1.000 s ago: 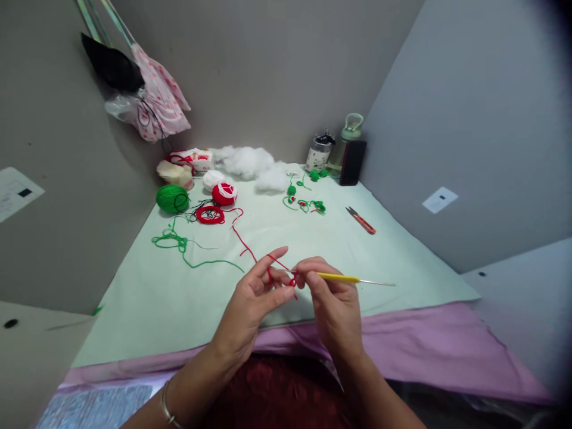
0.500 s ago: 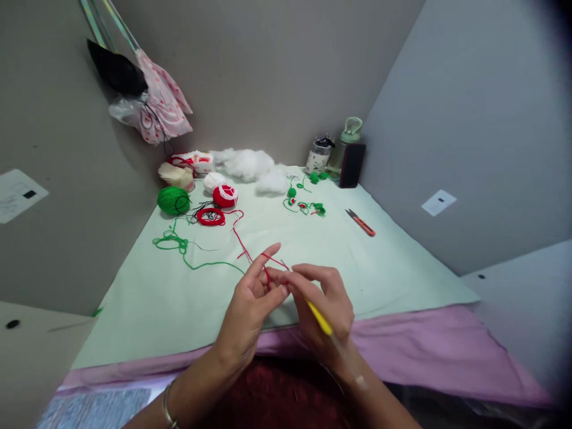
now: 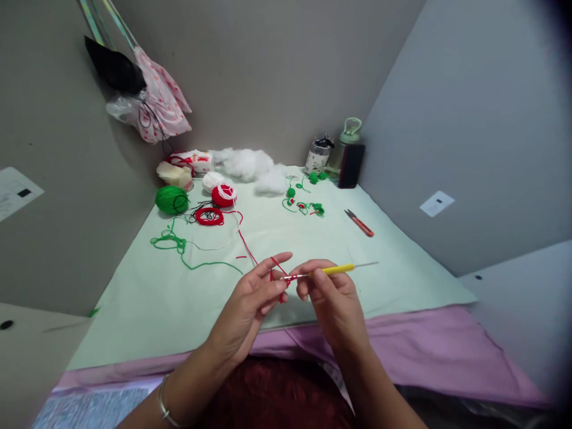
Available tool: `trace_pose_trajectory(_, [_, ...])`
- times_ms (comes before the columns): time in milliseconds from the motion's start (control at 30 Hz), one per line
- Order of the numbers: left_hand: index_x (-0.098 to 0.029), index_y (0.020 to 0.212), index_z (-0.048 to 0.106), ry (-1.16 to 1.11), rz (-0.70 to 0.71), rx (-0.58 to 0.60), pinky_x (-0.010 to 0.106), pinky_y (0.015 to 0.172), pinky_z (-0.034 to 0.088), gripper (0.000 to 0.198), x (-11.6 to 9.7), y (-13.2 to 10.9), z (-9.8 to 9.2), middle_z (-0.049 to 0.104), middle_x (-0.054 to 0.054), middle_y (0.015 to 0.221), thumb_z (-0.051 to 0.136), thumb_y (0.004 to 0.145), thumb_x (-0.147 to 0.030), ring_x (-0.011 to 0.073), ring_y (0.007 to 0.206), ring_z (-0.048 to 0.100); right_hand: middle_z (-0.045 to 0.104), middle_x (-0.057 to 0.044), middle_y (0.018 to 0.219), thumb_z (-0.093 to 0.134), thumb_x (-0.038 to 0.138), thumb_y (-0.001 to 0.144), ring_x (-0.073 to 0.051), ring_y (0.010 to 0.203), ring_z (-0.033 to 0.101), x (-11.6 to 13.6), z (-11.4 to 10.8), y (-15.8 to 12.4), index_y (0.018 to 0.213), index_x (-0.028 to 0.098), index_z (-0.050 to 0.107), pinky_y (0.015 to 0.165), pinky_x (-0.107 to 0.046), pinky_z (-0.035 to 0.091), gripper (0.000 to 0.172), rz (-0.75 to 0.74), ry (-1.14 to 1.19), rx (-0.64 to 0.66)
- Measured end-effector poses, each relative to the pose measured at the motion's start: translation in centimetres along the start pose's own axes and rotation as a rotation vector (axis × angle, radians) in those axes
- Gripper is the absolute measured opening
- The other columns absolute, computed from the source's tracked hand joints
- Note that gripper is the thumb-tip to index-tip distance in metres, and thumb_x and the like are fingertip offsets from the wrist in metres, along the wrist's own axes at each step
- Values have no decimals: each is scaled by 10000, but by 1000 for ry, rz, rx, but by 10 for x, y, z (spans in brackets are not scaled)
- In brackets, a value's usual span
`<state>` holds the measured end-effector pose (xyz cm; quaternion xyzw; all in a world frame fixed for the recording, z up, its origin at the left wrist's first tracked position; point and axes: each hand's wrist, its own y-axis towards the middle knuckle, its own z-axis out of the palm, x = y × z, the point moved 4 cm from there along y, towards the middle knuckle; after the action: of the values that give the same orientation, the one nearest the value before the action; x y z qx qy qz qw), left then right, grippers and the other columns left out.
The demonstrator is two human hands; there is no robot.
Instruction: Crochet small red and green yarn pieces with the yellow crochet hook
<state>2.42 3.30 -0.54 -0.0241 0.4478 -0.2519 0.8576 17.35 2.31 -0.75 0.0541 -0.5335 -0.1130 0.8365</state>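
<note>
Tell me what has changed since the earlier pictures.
Half a second ago, the yellow hook sloped downward; now the right hand has swung its outer end up, nearly level, and red yarn shows on its shaft. The loose red strand shifted right, clear of the short red snippet. Nothing was let go: the left hand still holds the yarn. The scissors and green ball stayed put.

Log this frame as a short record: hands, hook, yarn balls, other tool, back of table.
left hand: holding red yarn, strand over index finger
right hand: gripping crochet hook by yellow handle
hook state: red loops on metal shaft
yarn balls: green, white, red-and-white
other tool: thread snips, lying right
back: white stuffing, upright phone
</note>
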Motion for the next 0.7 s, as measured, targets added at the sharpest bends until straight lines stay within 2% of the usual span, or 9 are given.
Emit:
trace_pose_trajectory(100, [-208,1272,794,21,20,-4,219,680,415,522,-2,-1,-1,674,20,933,908,771,-296,77,675,469,797,-37,840,702,394,1006,-102,578,625,6,0,-1,926,221,798,591,-242,546,213,-24,-42,39])
trace_pose_trajectory(200, [-216,1255,802,50,87,-29,234,764,452,487,-3,-1,-3,657,4,858,901,783,-288,111,757,540,795,-32,880,579,300,1078,-120,639,686,17,1,-7,1005,241,772,653,-269,591,215,-164,-266,85])
trace_pose_trajectory(267, [-236,1256,802,76,172,-57,232,822,464,464,-4,-1,-5,654,-10,837,897,802,-262,120,815,572,787,-37,904,538,215,1083,-143,730,728,25,4,-12,1100,248,762,715,-291,616,227,-340,-521,135])
trace_pose_trajectory(367, [-279,1323,764,75,238,-63,217,859,475,528,-2,-2,-4,676,-27,843,905,817,-226,107,833,599,803,-80,1024,581,124,1036,-191,897,770,29,14,-23,1240,244,740,776,-319,645,285,-692,-912,227])
trace_pose_trajectory(467, [-241,1334,751,-40,124,-17,185,752,475,587,3,-2,-2,663,-36,793,945,780,-266,70,697,551,785,-115,1120,633,108,1003,-227,1013,770,26,19,-32,1310,243,737,809,-338,658,351,-917,-1105,220])
trace_pose_trajectory(533, [-188,1277,776,-116,-6,29,178,693,472,551,6,-2,0,617,-60,733,955,766,-286,19,543,400,766,-100,1095,633,114,1006,-217,997,758,25,16,-32,1286,254,751,806,-333,650,335,-865,-1033,155])
trace_pose_trajectory(600, [-163,1229,796,-151,-72,46,198,728,506,488,6,-2,0,590,-82,709,943,775,-262,-10,481,264,749,-63,1008,600,124,1027,-188,916,732,25,8,-27,1195,265,775,780,-320,628,281,-692,-808,65])
trace_pose_trajectory(633, [-163,1219,801,-153,-64,37,212,762,520,463,5,-2,-1,599,-81,723,934,783,-246,-15,476,248,738,-46,963,580,135,1040,-174,860,713,24,5,-24,1140,266,781,756,-315,614,260,-586,-667,36])
trace_pose_trajectory(700, [-186,1220,804,-130,-7,2,218,791,518,453,3,-2,-2,640,-59,785,923,785,-227,-2,510,347,721,-23,900,565,172,1059,-150,759,670,21,1,-18,1048,264,786,704,-305,584,239,-416,-412,26])
